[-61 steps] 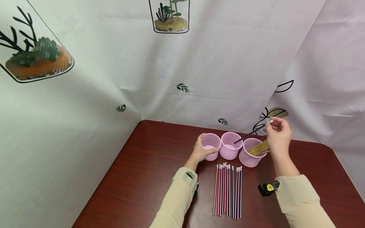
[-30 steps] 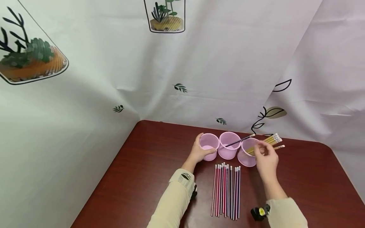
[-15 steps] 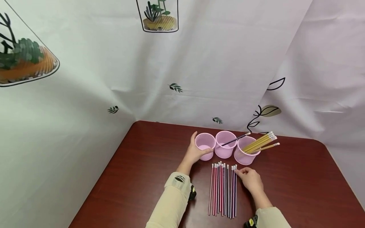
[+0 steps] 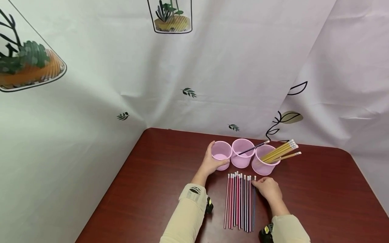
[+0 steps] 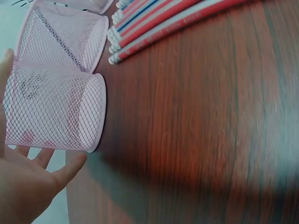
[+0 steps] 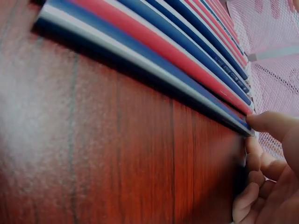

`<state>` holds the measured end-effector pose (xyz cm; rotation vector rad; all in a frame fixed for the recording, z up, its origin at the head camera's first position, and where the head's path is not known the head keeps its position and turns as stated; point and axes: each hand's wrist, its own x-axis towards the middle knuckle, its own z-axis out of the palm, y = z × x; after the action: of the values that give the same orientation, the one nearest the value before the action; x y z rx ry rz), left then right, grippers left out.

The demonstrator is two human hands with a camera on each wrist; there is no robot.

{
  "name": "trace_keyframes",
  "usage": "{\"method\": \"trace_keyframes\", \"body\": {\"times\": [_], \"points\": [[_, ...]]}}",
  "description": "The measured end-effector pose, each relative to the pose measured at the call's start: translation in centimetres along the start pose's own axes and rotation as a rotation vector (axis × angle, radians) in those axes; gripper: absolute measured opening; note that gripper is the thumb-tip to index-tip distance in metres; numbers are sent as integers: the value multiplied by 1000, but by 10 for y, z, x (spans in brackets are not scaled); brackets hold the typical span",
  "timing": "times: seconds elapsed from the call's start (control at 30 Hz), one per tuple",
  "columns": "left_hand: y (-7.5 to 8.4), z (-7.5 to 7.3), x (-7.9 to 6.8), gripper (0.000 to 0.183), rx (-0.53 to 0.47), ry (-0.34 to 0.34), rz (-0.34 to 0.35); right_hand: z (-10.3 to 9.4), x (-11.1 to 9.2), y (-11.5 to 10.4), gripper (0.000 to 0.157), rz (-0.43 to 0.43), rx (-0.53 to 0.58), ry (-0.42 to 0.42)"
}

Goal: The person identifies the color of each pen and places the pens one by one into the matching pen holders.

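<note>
My left hand (image 4: 210, 163) grips the leftmost pink mesh pencil cup (image 4: 221, 148), thumb in front and fingers around its far side. That cup holds no pencil. One dark pencil (image 4: 251, 149) leans in the middle pink cup (image 4: 241, 163). Several yellow pencils (image 4: 276, 152) lean to the right in the third pink cup (image 4: 263, 169). My right hand (image 4: 269, 191) pinches the eraser end of a blue pencil (image 6: 140, 60), which lies at the right edge of a row of red and blue striped pencils (image 4: 237, 202). Part of the pinching fingertips is hidden in the head view.
All of this stands on a dark red-brown wooden table (image 4: 146, 189). The cups touch side by side near its back edge. Behind hangs a pale cloth (image 4: 243, 67) printed with plants. A black wrist camera (image 4: 266, 233) sits under the right sleeve.
My right hand put the dark pencil into the middle cup, let go, and came down to the pencil row. It has drawn the rightmost pencil slightly apart. The left hand stays on its cup.
</note>
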<state>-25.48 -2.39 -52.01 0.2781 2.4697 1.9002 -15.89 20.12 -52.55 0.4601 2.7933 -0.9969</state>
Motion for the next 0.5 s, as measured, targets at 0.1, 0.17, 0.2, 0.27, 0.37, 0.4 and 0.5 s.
{"method": "trace_keyframes", "body": {"times": [0.1,0.17,0.2,0.27,0.37,0.4,0.5], "points": [[1,-1,-1,99,33,6,-12,1,0,-1,29,21,-11,-9],[1,-1,-1,97,48,18,-19,1,1,-1,29,33,-14,-11],[1,0,-1,95,52,24,-23,1,1,-1,28,30,-14,-7],[2,1,-1,92,50,36,-22,0,1,1,28,20,-1,9],[2,2,0,92,39,39,-30,-2,1,4,28,-7,64,39],[2,2,0,92,39,38,-32,-3,0,5,27,-18,96,47],[4,2,1,92,44,37,-44,-7,-1,5,25,-33,197,54]]}}
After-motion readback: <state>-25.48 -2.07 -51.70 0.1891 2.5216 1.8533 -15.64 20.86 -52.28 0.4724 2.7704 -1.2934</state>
